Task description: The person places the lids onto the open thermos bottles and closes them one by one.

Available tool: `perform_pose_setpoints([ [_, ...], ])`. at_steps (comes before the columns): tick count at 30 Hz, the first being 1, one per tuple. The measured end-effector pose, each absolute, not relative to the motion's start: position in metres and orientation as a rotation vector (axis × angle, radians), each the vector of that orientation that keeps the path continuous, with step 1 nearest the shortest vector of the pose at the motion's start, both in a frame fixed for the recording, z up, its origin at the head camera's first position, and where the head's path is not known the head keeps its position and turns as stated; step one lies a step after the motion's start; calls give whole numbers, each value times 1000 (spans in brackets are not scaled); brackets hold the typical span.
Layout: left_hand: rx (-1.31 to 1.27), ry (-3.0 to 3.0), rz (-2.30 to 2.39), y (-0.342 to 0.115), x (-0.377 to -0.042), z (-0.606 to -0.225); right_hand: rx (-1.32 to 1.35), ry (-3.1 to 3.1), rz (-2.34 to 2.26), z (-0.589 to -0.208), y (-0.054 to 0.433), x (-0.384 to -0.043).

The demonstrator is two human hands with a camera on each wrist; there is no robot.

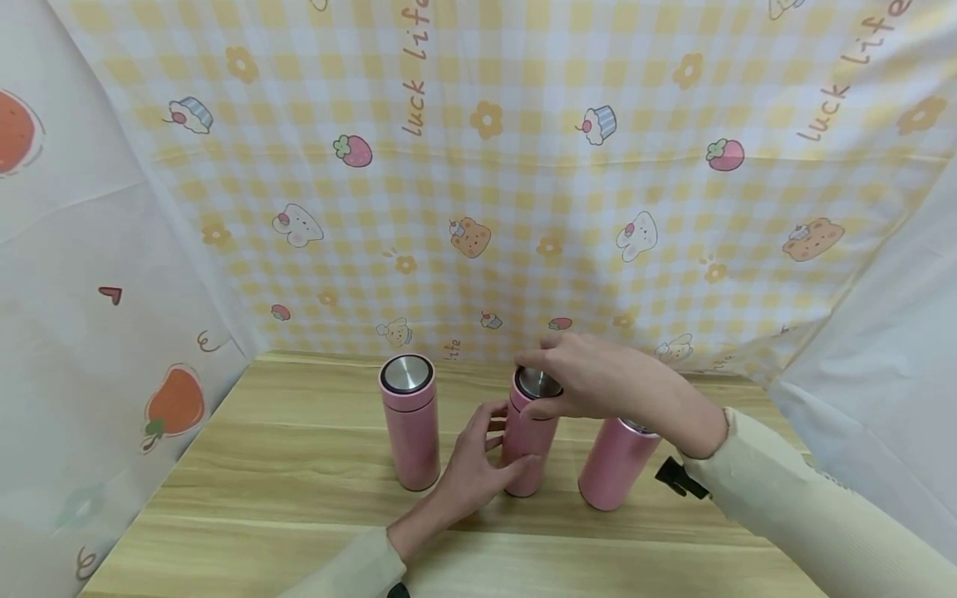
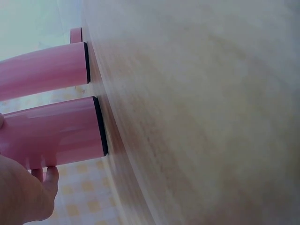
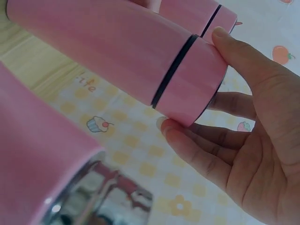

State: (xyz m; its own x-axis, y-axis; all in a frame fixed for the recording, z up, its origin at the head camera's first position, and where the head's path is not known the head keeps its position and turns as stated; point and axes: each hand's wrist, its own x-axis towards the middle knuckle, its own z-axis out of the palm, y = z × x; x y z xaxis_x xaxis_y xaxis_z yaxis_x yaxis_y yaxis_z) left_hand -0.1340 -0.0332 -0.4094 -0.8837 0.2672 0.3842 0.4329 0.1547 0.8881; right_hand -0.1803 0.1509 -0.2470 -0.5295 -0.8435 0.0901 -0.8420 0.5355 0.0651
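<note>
Three pink thermos bottles stand on the table. My left hand (image 1: 478, 465) curls round the body of the middle thermos (image 1: 532, 436), fingers behind it and thumb in front. Over its top, my right hand (image 1: 598, 378) pinches the silver-topped lid (image 1: 538, 384) between thumb and fingers. In the right wrist view the lid (image 3: 192, 82) sits on the body with a dark seam below it. The right-hand thermos (image 1: 616, 465) is partly behind my right arm; its bare chrome neck (image 3: 105, 194) shows in the right wrist view. The left thermos (image 1: 414, 432) has its lid on.
A small pink cylindrical piece (image 2: 76, 34) stands beyond the far thermos in the left wrist view. The wooden table (image 1: 299, 448) meets a yellow checked cloth (image 1: 419, 191) at the back. White printed cloth (image 1: 112, 232) hangs at the left.
</note>
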Motion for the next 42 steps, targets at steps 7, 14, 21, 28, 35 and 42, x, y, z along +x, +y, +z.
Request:
perform_pose_setpoints([
  [7,-702,-2281,-1830,-34,-134,-410,1457,-2633,50,-253,156,-181],
  [14,-703,-2273,-1844,-32,-134,-410,1512,-2692,94,-252,164,-180],
  [21,-729,-2255,-1848,-32,-134,-410,1678,-2773,273,-244,174,-180],
  [28,-711,-2265,-1847,-32,-141,-422,1685,-2861,391,-241,174,-180],
  [35,-706,-2263,-1856,-32,-154,-446,1651,-2868,342,-240,171,-178],
  [42,-696,-2271,-1835,-32,-151,-442,1635,-2845,261,-240,168,-176],
])
